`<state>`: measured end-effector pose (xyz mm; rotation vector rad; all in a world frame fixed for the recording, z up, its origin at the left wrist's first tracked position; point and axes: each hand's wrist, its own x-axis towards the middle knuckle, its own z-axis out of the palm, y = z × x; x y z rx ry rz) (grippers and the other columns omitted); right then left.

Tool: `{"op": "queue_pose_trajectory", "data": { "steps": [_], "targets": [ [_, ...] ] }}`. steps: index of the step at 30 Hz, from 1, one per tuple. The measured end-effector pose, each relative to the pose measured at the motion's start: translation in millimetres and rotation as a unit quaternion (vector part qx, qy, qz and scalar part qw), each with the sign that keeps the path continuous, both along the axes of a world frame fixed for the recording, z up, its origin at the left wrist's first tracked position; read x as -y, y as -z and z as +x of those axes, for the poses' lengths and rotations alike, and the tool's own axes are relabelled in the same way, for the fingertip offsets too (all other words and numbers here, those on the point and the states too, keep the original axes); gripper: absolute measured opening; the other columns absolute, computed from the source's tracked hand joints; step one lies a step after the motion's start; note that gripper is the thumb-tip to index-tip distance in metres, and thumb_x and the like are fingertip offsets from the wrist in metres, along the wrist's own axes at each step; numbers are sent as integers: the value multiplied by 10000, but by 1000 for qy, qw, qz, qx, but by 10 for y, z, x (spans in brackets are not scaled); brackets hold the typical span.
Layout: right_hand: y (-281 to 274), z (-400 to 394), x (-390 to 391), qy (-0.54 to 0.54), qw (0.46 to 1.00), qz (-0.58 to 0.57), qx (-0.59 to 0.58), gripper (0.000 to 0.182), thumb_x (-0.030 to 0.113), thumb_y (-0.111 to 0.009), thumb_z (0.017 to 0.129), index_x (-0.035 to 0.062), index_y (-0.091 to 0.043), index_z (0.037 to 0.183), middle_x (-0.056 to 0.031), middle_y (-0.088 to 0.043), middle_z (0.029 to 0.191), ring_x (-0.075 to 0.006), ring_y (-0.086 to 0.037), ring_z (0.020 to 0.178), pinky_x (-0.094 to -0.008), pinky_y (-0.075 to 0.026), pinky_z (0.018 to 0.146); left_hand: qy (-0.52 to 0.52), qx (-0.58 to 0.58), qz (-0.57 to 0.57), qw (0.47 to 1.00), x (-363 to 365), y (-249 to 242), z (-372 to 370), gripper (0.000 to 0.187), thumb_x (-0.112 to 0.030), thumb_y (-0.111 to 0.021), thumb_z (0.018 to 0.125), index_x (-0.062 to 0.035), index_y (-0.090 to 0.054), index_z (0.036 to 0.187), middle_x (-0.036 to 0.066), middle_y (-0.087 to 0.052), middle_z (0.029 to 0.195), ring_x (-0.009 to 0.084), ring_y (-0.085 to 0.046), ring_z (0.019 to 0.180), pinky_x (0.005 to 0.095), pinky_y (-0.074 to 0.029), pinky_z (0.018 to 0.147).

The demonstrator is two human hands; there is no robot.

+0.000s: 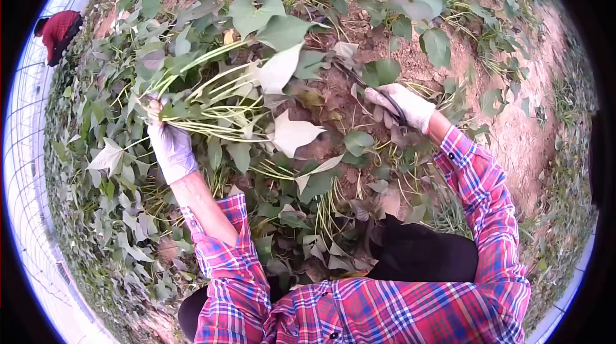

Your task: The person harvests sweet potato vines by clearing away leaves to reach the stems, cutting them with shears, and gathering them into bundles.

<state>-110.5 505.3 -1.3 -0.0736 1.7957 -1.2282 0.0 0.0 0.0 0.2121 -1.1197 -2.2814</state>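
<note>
My left hand [172, 150], in a white glove, is closed around a bunch of long-stemmed leaves [221, 127]. The pale green stems fan out to the right, with broad pointed leaves at their ends, some turned pale side up. On the right, my gloved right hand [410, 105] grips a pair of scissors [348, 72] by the dark handles. Their blades point up and left, low among the leafy vines [378, 73] and close over the soil. A gap of soil and foliage separates the two hands.
Leafy vines [122, 215] cover the ground all around. Bare reddish soil [539, 145] runs along the right side. A person in a red top [61, 31] bends over the plants at far left, beside a pale gridded wall [25, 151]. My dark-clothed knee [430, 254] is in front.
</note>
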Motion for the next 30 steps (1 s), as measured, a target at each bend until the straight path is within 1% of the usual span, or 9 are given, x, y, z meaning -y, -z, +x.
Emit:
{"op": "queue_pose_trajectory", "data": {
  "steps": [2,3,5,6,7,10,20,24,30],
  "targets": [
    [28,28,29,14,1000,-14,8,527,513,-518,928,8,-607,1049,-34,-604,692,-92,-547,477,-236,-445,417,-61,103,-82,989,-491,-803,115,275,-235,-612,913,-59,-531,1108,20,-559,895,147,-546,860,324,-480,859],
    [-150,178,-132,10,1000,-6,2,527,513,-518,928,8,-607,1049,-34,-604,692,-92,-547,477,-236,-445,417,79,7,-39,996,-554,-1068,348,292,-268,-602,919,-65,-516,1109,8,-484,803,141,-517,802,355,-483,852],
    [-242,178,-134,4,999,1,50,505,497,-518,933,6,-607,1010,-45,-615,691,-96,-553,483,-241,-446,411,11,5,-91,996,-576,-1293,468,260,-263,-575,940,-70,-514,1102,-27,-427,751,106,-487,768,386,-474,898],
    [-353,270,-50,5,1000,-8,2,494,499,-504,939,17,-607,971,-50,-622,686,-105,-562,486,-245,-444,421,33,2,-123,992,-712,-1492,478,267,-253,-589,934,-64,-539,1116,-37,-495,779,93,-509,754,335,-486,820],
    [-376,259,-38,-2,999,-4,-35,489,499,-495,944,23,-607,961,-50,-622,680,-110,-562,486,-246,-440,429,-101,101,-154,978,-855,-1608,445,266,-228,-627,911,-51,-576,1103,-19,-573,829,93,-536,732,260,-482,728],
    [-604,278,38,-2,997,-41,-72,471,483,-477,956,31,-603,991,-41,-616,659,-109,-545,477,-248,-421,440,30,112,-253,960,-875,-1627,375,284,-174,-666,874,-20,-618,1108,-9,-635,851,49,-540,676,185,-447,575],
    [-2209,911,937,64,942,-263,-198,404,311,-556,947,-8,-519,1192,-11,-595,746,-39,-510,531,-191,-397,467,245,204,-464,826,-1585,-2459,586,256,-210,-623,917,-50,-612,1116,-39,-601,877,35,-513,746,205,-431,689],
    [-2705,1444,1462,1,918,-279,-284,361,311,-561,948,5,-563,1140,10,-585,705,-27,-497,512,-172,-374,417,136,110,-578,797,-1318,-2956,1220,337,-213,-661,840,9,-608,1088,43,-642,854,112,-572,758,254,-470,705],
    [-2217,1670,1536,-135,933,-215,-256,391,243,-493,977,-31,-484,1255,3,-559,706,-34,-462,475,-180,-350,416,-103,277,-603,741,-38,-3058,3577,238,-169,-596,909,-52,-634,1113,28,-665,935,102,-594,857,263,-472,762]
  ]
}}
